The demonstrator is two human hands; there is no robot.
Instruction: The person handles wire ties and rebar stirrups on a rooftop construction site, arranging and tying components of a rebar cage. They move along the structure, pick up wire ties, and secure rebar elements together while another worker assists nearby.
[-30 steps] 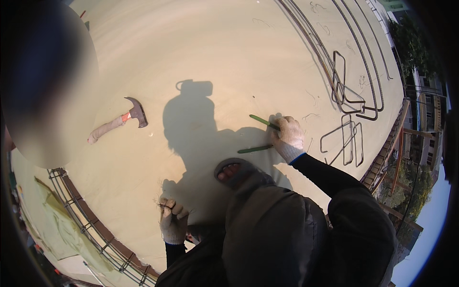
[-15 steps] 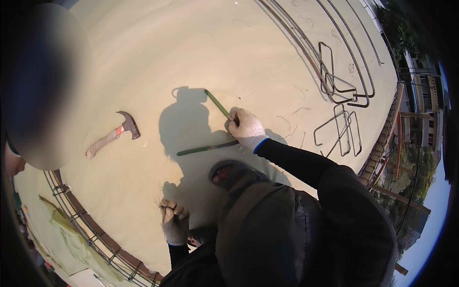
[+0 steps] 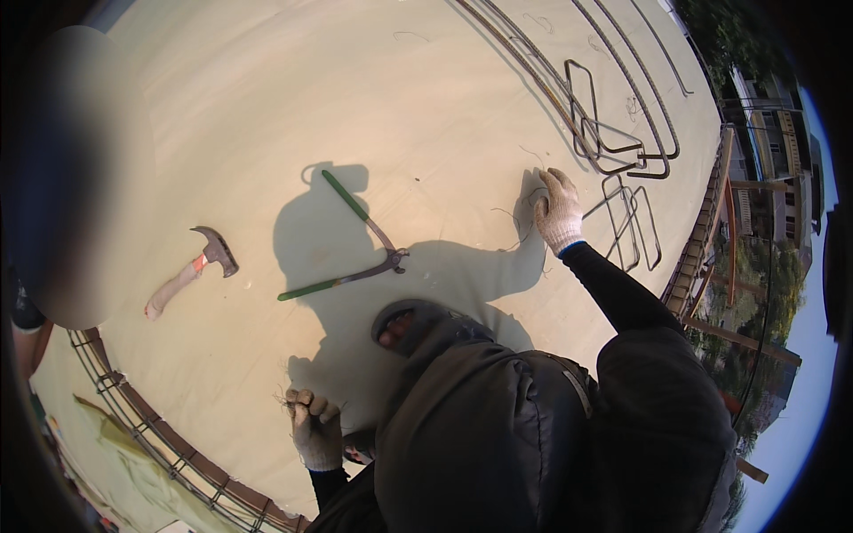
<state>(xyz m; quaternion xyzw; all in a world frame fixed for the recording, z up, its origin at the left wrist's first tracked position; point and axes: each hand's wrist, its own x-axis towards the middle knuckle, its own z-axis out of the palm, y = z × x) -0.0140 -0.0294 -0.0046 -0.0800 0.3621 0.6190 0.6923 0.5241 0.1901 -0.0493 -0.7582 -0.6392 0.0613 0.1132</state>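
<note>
My left hand [image 3: 315, 428], in a pale knit glove, is closed on a few thin wires [image 3: 288, 398] whose tips stick out past the fingers. My right hand [image 3: 560, 211], gloved alike, reaches out to the right with its fingers extended, close to loose bits of tie wire [image 3: 505, 213] on the pale sheet. Nothing shows in that hand. Between the two hands, a pair of green-handled pincers [image 3: 388, 261] lies with its handles spread. A claw hammer [image 3: 220, 252] with a wrapped handle rests farther left.
Bent rebar stirrups [image 3: 627, 220] and long rebars [image 3: 626, 80] lie at the upper right. A rebar cage [image 3: 169, 453] runs along the lower left edge. Timber [image 3: 730, 249] borders the right side. A person's arm [image 3: 31, 345] shows at the far left.
My right hand has let go of the pincers, leaving them on the sheet, and has moved right toward the loose wires. My left hand still grips its wires.
</note>
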